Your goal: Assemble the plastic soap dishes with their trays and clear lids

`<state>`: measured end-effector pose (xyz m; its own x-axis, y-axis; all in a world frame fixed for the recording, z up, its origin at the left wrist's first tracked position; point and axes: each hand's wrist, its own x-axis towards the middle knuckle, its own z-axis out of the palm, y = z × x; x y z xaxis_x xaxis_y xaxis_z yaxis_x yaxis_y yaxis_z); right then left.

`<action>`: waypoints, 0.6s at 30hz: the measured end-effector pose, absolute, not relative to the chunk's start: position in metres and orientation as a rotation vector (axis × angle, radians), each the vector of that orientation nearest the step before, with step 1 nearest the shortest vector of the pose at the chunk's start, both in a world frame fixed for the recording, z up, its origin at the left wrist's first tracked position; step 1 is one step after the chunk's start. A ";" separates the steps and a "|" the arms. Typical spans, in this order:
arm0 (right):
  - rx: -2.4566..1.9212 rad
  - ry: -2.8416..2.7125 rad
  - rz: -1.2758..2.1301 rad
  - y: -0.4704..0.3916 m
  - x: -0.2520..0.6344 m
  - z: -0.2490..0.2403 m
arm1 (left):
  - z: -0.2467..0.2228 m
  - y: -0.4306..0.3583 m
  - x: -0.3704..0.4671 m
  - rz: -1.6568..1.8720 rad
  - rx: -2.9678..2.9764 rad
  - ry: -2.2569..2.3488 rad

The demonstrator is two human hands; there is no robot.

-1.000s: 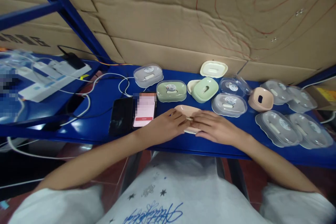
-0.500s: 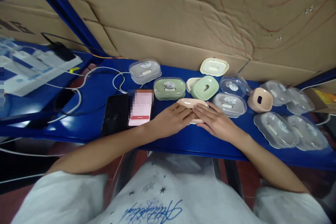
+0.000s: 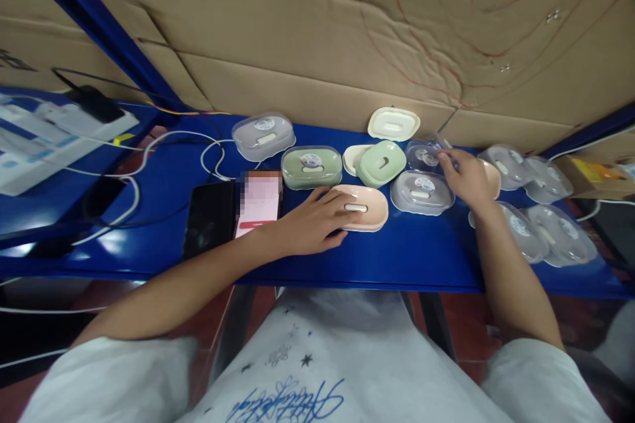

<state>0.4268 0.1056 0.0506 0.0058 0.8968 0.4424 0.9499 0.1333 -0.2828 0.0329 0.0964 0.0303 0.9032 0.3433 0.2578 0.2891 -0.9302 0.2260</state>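
Observation:
My left hand rests on the left part of a peach oval dish, its fingers wrapped over the rim. A white bar shows in the dish's slot. Further right, my right hand reaches to a clear lid and pinches its edge. Under and beside that lid is another clear lid with a round label. A peach container is partly hidden behind my right hand. Just behind the peach dish sit a light green tray and a cream piece.
A covered green box and clear-lidded boxes stand on the blue table. A cream dish leans near the cardboard. Two phones, white cables and a power strip are at left; several clear lids lie right.
My right hand has left the peach dish and moved right and back to the clear lid. My left hand stays on the dish, which now shows its white bar. The view has shifted slightly.

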 end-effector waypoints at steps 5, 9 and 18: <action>-1.817 -2.052 -0.051 0.117 0.444 0.037 | 0.029 0.097 0.034 0.430 2.893 0.413; -1.772 -2.166 0.002 0.119 0.457 0.038 | 0.028 0.100 0.034 0.457 2.856 0.409; -2.182 -1.661 0.019 0.128 0.478 0.028 | 0.026 0.105 0.035 0.560 2.827 0.366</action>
<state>0.4777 0.1282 0.0278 0.2948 0.9286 0.2252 0.9233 -0.2162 -0.3175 0.0346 0.1048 0.0255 0.8956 0.2868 0.3402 0.1962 -0.9408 0.2764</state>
